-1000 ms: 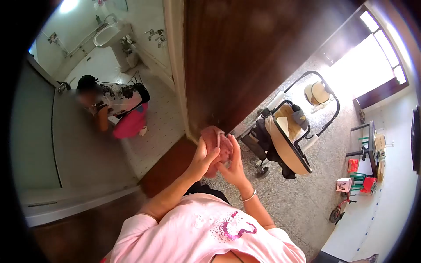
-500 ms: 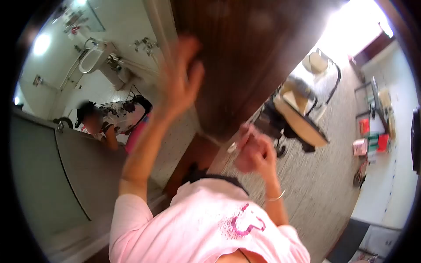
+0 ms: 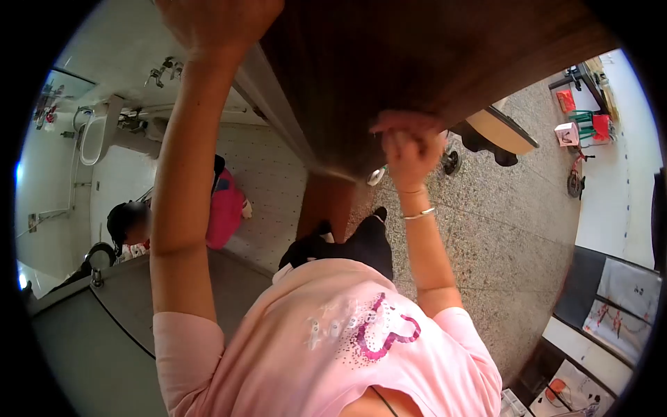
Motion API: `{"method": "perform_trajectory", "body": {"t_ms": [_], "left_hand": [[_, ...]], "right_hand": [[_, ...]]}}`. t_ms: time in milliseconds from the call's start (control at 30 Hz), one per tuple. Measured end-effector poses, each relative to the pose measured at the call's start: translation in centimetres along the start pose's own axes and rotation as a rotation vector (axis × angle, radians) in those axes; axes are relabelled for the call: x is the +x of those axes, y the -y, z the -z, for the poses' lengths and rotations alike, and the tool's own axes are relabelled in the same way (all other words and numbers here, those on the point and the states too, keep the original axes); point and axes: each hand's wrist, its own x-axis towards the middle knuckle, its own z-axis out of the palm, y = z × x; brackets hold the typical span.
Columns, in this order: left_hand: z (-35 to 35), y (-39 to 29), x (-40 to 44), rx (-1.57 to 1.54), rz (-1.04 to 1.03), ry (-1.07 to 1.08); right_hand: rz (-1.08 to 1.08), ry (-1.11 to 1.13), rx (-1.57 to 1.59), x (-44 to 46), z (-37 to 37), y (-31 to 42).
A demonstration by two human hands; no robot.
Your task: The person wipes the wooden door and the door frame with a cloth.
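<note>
My left hand is raised at the top edge, beside the upper part of a dark brown wooden door. Its fingers are cut off by the frame, so what they touch is hidden. Against the face of the same door, lower down, is my right hand, with a bracelet on the wrist. Its fingers are curled on a crumpled pink cloth, slightly blurred, which lies against the wood.
A person in dark headwear is low in the tiled washroom at left, near a pink bundle. A sink hangs behind. A grey partition stands nearby. Right of the door are a stroller and a stone-patterned floor.
My left hand has gone up to the top edge of the view. My right hand has risen with the pink cloth to the door. The view has tilted down and shifted.
</note>
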Motion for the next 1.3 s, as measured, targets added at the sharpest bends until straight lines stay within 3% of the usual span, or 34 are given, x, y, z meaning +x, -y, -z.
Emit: {"method": "perform_trajectory", "body": {"t_ms": [133, 200, 267, 367, 533, 600, 667, 767, 933, 1000, 1067, 1133, 1167, 1233, 1300], "left_hand": [[-1.0, 0.2, 0.4, 0.016, -0.079, -0.107], [-1.3, 0.4, 0.4, -0.014, -0.081, -0.137], [-1.5, 0.6, 0.2, -0.028, -0.101, -0.164], [-1.4, 0.5, 0.1, -0.009, -0.131, -0.175], [-1.8, -0.3, -0.5, 0.071, -0.089, -0.182], [-1.6, -0.3, -0.7, 0.083, -0.103, -0.183], [-1.5, -0.3, -0.7, 0.084, -0.107, -0.183], [-1.7, -0.2, -0.8, 0.077, -0.098, -0.177], [-2.2, 0.3, -1.0, 0.074, -0.114, -0.190], [-2.2, 0.6, -0.8, 0.071, -0.123, -0.203], [-1.9, 0.6, -0.7, 0.048, -0.152, -0.212], [-1.5, -0.1, -0.6, 0.025, -0.095, -0.179], [-1.7, -0.1, -0.7, 0.020, -0.071, -0.161], [-3.0, 0.4, -1.1, 0.059, -0.059, -0.204], [-3.0, 0.3, -1.0, 0.106, -0.071, -0.265]], "right_hand": [[-0.059, 0.186, 0.013, -8.8, -4.1, -0.7], [-0.248, 0.165, 0.038, -9.2, -4.2, 0.5], [-0.298, 0.160, 0.056, -7.7, -3.5, 1.4], [-0.244, -0.083, -0.085, -2.5, -1.0, 3.0], [-0.350, 0.148, -0.094, -10.1, -4.3, 0.4], [-0.722, 0.198, 0.044, -11.4, -5.0, 0.6], [-0.730, 0.202, 0.051, -10.6, -4.7, 0.4], [-0.628, 0.037, -0.007, -4.6, -1.6, 2.0], [-0.570, -0.026, -0.083, -7.6, -3.9, 0.4], [-0.619, 0.142, -0.121, -9.1, -4.4, 0.0], [-0.647, 0.161, -0.108, -9.6, -4.5, -0.2], [-1.231, 0.111, 0.557, -9.3, -4.3, -0.1], [-1.234, 0.108, 0.554, -8.6, -3.4, 0.4], [-1.803, 0.095, 1.171, -7.0, -1.4, 1.5], [-1.685, 0.191, 1.099, -10.5, -1.8, 0.6]]}}
